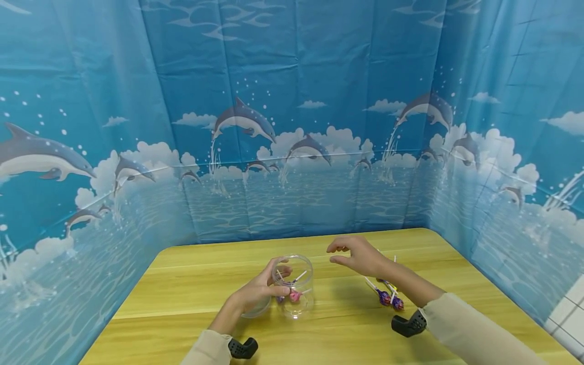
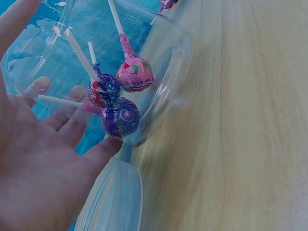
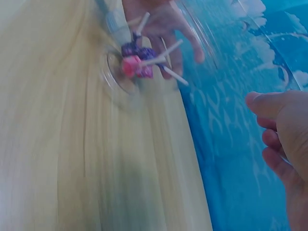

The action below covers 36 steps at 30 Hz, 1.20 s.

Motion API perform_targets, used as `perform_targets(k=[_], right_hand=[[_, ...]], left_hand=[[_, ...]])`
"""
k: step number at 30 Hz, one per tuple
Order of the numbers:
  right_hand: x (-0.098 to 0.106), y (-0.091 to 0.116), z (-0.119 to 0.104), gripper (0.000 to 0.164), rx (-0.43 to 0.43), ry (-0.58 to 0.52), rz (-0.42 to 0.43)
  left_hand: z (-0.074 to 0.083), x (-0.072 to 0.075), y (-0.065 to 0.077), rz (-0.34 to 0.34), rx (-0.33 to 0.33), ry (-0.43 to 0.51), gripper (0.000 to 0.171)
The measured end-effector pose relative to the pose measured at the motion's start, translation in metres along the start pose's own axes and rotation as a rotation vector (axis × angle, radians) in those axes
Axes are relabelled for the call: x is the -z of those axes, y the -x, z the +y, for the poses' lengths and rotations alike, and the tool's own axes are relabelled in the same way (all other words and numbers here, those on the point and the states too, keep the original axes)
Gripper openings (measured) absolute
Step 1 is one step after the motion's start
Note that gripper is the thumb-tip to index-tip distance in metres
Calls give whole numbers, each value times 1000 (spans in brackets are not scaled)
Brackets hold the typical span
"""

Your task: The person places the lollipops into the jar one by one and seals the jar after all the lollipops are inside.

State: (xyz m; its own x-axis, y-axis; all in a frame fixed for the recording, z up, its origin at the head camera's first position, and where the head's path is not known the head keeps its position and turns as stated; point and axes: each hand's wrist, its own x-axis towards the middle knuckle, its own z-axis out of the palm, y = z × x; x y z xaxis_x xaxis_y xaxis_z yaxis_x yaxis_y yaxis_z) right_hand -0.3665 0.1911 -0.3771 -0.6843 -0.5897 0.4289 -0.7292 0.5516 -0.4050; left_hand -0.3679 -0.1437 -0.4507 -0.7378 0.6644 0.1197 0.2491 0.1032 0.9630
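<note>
Lollipops [image 2: 135, 74] in pink and purple wrappers lie inside a clear jar [image 1: 308, 300] at six o'clock in the head view, above a wood-grain table [image 1: 182, 294]. A person's left hand [image 1: 259, 290] grips the jar from its nine o'clock side, thumb across the near wall and fingers curled around the far one. The right hand [image 1: 359, 255], at two o'clock from the jar and apart from it, holds nothing, its fingers loosely bent and a gap between thumb and forefinger. A clear lid [image 2: 113, 197] lies just off the jar's eight o'clock side; loose purple-wrapped suckers [image 1: 385, 297] rest at three o'clock, near the right forearm. A dolphin-print curtain [image 1: 292, 197] hangs at twelve o'clock.
</note>
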Motion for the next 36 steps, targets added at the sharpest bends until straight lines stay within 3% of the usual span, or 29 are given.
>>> perform_targets(k=[18, 27, 36], right_hand=[[38, 49, 42, 15, -77, 51, 77], [43, 70, 63, 14, -138, 97, 112], [43, 90, 83, 18, -235, 65, 109]], left_hand=[[-1, 2, 1, -11, 0, 6, 74], [-2, 2, -1, -10, -4, -7, 74], [1, -1, 1, -5, -4, -7, 74]])
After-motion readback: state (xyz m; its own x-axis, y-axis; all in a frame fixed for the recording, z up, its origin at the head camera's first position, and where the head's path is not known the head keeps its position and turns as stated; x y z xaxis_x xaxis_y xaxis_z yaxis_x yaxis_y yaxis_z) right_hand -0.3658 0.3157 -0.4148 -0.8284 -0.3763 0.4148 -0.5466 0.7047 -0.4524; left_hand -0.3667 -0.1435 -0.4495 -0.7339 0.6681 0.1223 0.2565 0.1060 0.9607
